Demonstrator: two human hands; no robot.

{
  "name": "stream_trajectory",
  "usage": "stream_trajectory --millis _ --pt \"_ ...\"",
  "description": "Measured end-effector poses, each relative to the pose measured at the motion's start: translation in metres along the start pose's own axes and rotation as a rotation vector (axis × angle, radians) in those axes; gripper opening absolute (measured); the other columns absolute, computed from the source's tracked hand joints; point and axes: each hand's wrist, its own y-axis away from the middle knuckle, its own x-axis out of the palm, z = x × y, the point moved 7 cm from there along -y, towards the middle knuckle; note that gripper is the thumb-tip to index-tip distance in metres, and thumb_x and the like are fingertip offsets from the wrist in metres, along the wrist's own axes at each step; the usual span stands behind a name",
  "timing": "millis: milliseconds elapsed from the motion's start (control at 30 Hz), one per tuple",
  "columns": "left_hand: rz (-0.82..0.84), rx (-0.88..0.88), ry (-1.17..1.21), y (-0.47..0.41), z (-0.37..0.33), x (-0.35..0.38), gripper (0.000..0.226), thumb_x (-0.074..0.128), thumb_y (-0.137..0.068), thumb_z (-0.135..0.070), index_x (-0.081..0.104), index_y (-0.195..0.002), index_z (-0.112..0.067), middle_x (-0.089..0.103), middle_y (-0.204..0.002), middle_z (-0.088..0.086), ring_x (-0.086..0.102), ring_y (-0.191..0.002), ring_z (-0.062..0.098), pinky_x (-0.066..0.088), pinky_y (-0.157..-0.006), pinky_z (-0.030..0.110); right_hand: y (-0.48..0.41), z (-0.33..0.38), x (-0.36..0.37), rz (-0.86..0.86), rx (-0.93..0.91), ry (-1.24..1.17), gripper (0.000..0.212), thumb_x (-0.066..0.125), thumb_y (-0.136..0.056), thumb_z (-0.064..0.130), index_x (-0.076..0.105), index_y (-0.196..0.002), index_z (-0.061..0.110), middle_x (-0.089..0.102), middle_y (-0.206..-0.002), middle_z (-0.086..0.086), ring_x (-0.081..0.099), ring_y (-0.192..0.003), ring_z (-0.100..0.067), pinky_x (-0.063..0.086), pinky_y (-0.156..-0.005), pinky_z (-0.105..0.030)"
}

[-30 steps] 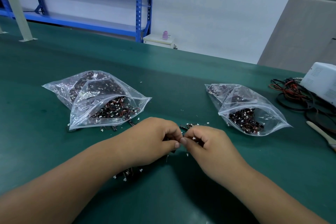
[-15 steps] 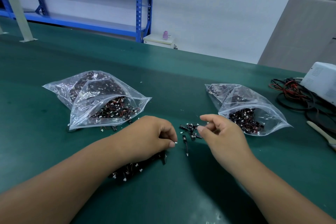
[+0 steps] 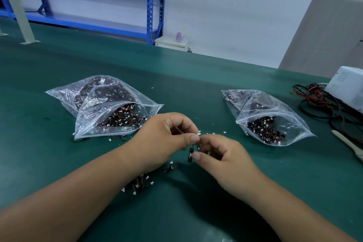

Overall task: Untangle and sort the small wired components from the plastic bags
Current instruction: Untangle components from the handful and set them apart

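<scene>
Left hand pinches white connector; right hand pinches small black wired component just below, long axis vertical, mid green table.

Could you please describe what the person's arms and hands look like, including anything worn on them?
Both forearms are bare as far as the frame shows: no sleeves, gloves, watch or bracelet. The left hand and right hand carry no rings that I can see. The fingernails are short and unpainted, clearest on the thumbs. No markings show.
</scene>
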Motion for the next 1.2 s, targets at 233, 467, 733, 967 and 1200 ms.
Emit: stream_trajectory --millis 233,467,733,967,1200 --pt "0.015 -0.011 0.038 0.001 -0.001 0.0 0.017 0.077 -0.083 -0.006 0.073 -0.079 -0.022 0.069 -0.07 -0.002 0.061 -0.065 0.011 0.052 -0.065 0.025 -0.002 -0.005 0.001 0.052 0.104 -0.146 0.032 0.071 -0.086 0.008 0.067 -0.063 0.03 0.053 -0.056 0.009 0.041 -0.053 -0.005 0.035 -0.052 -0.017" --pt "0.208 -0.159 -0.904 -0.001 0.013 -0.028 0.027 0.073 -0.077 -0.057 0.061 -0.095 -0.039 0.058 -0.092 -0.024 0.053 -0.079 -0.01 0.04 -0.072 0.011 -0.008 -0.032 -0.033 -0.179 0.218 0.233 0.019 0.067 -0.086 0.021 0.068 -0.075 0.036 0.057 -0.053 0.016 0.046 -0.047 -0.002 0.037 -0.049 -0.022" --pt "0.507 -0.257 -0.966 0.016 0.03 -0.005 0.022 0.073 -0.08 -0.048 0.062 -0.093 -0.034 0.056 -0.098 -0.015 0.056 -0.093 0.005 0.051 -0.086 0.032 -0.007 -0.04 -0.044 -0.302 0.191 0.158 0.036 0.064 -0.089 0.012 0.064 -0.09 0.048 0.063 -0.064 0.021 0.051 -0.05 0.0 0.038 -0.047 -0.013" --pt "0.443 -0.131 -0.851 0.009 0.024 0.007 0.011 0.064 -0.091 -0.038 0.06 -0.091 -0.029 0.057 -0.091 -0.015 0.052 -0.086 -0.001 0.046 -0.082 0.026 0.001 0.004 -0.021 -0.177 -0.116 0.315 0.017 0.058 -0.085 0.043 0.068 -0.084 0.029 0.063 -0.079 0.013 0.061 -0.08 -0.009 0.049 -0.071 -0.031" --pt "0.312 -0.027 -0.666 0.004 0.012 0.012 0.018 0.07 -0.087 -0.033 0.054 -0.091 -0.04 0.061 -0.082 -0.02 0.054 -0.075 -0.001 0.044 -0.068 0.019 0.004 0.004 0.002 -0.039 -0.121 0.323 0.02 0.06 -0.086 0.039 0.054 -0.069 0.031 0.053 -0.07 0.011 0.054 -0.073 -0.009 0.046 -0.065 -0.035"
